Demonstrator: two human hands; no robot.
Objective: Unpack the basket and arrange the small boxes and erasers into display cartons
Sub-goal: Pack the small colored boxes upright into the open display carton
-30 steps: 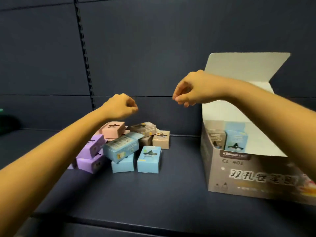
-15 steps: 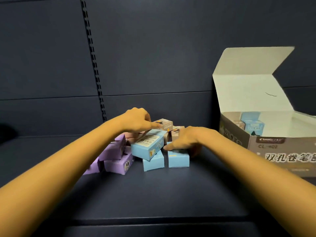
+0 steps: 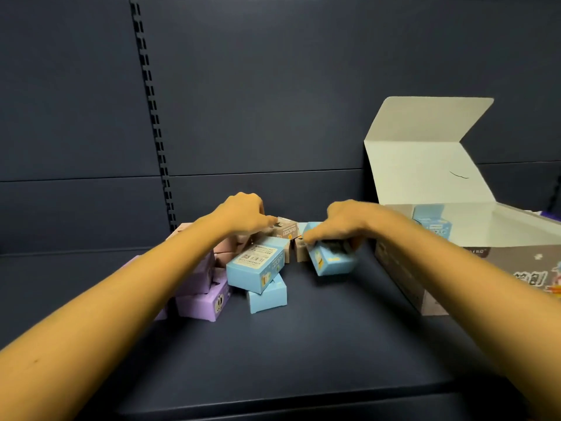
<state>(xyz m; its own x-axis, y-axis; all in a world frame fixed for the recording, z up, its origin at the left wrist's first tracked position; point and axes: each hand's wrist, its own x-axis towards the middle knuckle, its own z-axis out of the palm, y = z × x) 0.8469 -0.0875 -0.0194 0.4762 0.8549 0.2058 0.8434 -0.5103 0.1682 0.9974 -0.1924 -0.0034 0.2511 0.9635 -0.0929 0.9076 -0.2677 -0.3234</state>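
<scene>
A heap of small boxes lies on the dark shelf [image 3: 303,344]: purple ones [image 3: 202,303] at the left, pink ones behind, two light blue boxes [image 3: 258,268] in the middle. My right hand [image 3: 343,224] grips a tilted light blue box [image 3: 332,261], lifted at the heap's right side. My left hand [image 3: 246,215] reaches over the heap and pinches a brown box [image 3: 287,229] at the back. The open display carton [image 3: 403,278] stands at the right with a blue box [image 3: 431,221] inside.
The carton's white lid [image 3: 425,153] stands upright against the dark back panel. A slotted upright strip [image 3: 153,117] runs down the panel at the left. The shelf's front edge [image 3: 273,402] is close to me.
Both hands came down from mid-air to the heap. My right hand has taken hold of a light blue box and tipped it up off the shelf. My left hand stays on the brown box.
</scene>
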